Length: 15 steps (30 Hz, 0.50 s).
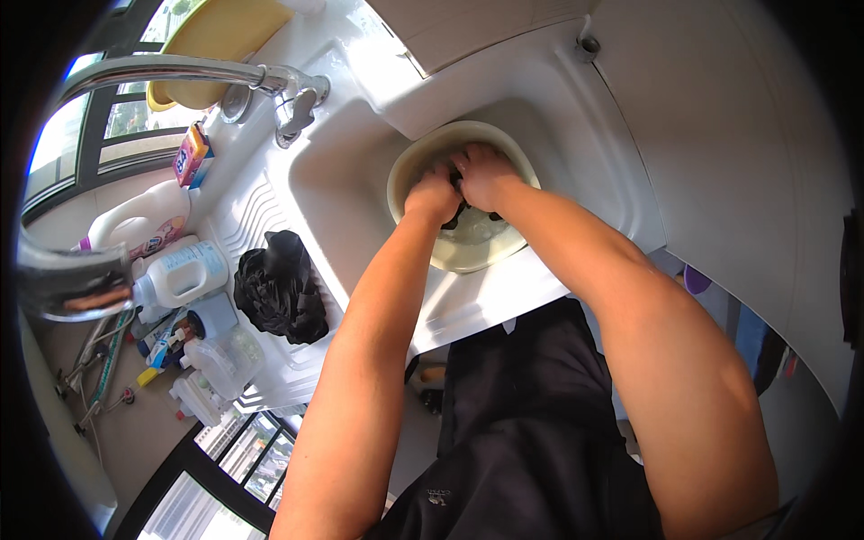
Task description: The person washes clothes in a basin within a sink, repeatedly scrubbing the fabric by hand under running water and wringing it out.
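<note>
Both of my hands reach down into a round cream basin (399, 180) that stands in the white sink (315, 171). My left hand (434, 194) is closed on a wet black cloth (456, 218). Close beside it, my right hand (486, 175) curls its fingers over the same cloth. Dark bits of fabric show between and below the hands, while the rest is hidden under them. Cloudy, sudsy water (477, 232) lies in the near part of the basin.
A crumpled black cloth bundle (281, 288) lies on the ribbed drainboard (255, 220). A chrome faucet (292, 99) rises at the left rear. Several detergent bottles (186, 273), a small box (192, 155) and a yellow basin (216, 40) stand along the left side.
</note>
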Motion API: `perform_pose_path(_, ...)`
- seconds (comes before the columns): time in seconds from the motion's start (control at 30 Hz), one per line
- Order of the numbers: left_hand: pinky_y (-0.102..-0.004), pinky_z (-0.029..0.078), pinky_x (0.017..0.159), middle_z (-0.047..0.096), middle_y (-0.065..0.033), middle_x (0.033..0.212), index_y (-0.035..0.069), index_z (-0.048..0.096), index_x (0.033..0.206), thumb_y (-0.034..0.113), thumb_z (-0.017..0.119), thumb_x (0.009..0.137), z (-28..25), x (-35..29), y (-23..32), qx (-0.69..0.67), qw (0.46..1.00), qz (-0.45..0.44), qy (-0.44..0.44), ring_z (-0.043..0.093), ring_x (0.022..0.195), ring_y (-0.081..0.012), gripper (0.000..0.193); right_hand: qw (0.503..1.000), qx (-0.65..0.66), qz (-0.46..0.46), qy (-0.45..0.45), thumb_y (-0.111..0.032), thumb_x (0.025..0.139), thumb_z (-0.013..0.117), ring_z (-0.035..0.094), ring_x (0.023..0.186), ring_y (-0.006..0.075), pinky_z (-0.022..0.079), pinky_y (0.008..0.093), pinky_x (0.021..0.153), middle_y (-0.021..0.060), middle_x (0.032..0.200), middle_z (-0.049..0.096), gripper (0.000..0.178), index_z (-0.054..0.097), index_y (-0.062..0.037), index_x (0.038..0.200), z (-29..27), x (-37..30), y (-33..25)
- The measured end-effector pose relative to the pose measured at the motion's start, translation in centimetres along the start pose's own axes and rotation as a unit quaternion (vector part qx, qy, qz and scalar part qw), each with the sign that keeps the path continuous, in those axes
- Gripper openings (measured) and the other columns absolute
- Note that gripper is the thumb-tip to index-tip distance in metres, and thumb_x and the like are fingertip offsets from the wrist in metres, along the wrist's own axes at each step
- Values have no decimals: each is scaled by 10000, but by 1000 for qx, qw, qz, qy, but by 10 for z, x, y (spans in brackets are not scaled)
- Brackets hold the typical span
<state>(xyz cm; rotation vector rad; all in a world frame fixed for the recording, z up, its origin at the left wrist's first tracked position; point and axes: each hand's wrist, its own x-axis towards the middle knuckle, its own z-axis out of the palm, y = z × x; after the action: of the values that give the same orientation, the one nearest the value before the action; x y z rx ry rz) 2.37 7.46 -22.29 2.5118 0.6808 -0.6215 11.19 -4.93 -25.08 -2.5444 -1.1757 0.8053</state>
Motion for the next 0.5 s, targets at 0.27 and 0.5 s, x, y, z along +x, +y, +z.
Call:
perform_pose_path(0.27, -526, 561, 880, 710, -165, 1137, 79, 657, 1148, 357, 660, 1037, -71, -88, -8, -13, 986, 116, 118, 689, 1050, -425, 300, 985, 142, 64, 80, -286, 1044, 605, 702, 1111, 405, 560, 517, 941, 173, 1171, 748, 274, 675, -121, 1252, -79, -84, -20)
perform_pose_path(0.5, -486, 554, 839, 729, -182, 1038, 67, 655, 1160, 295, 784, 950, -216, -184, 46, -58, 960, 200, 189, 704, 996, -421, 336, 947, 295, -33, 125, -282, 1050, 583, 707, 965, 402, 546, 467, 883, 199, 1018, 745, 269, 641, -78, 1215, -235, -141, -80)
